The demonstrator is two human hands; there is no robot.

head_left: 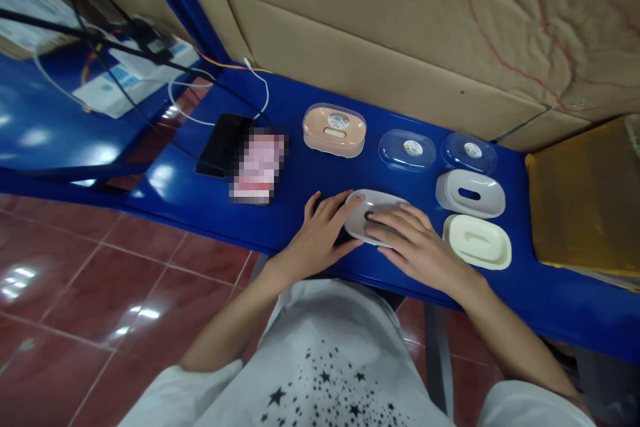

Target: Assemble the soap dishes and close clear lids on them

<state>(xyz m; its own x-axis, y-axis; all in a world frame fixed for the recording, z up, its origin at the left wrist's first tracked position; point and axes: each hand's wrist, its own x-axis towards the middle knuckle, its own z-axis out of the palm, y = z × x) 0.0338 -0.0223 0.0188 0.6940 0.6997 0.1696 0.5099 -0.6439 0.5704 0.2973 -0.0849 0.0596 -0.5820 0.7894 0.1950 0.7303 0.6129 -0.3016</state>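
A grey oval soap-dish tray (373, 205) lies on the blue table (300, 173) in front of me. My left hand (320, 235) rests at its left edge, fingers curled against the rim. My right hand (416, 243) lies flat on top of it, fingers stretched out and pressing down. To the right sit a grey oval tray with a slot (470, 193) and a cream oval tray (477, 241). Behind them are two clear lids (407, 149) (469, 152) and a closed peach soap box (334, 129).
A black phone (225, 144) with a white cable and a blurred pink card (257, 167) lie at the left. Cardboard sheets (400, 27) stand behind the table. A yellow-brown bag (585, 200) sits at the right. Red floor tiles (75, 267) lie below.
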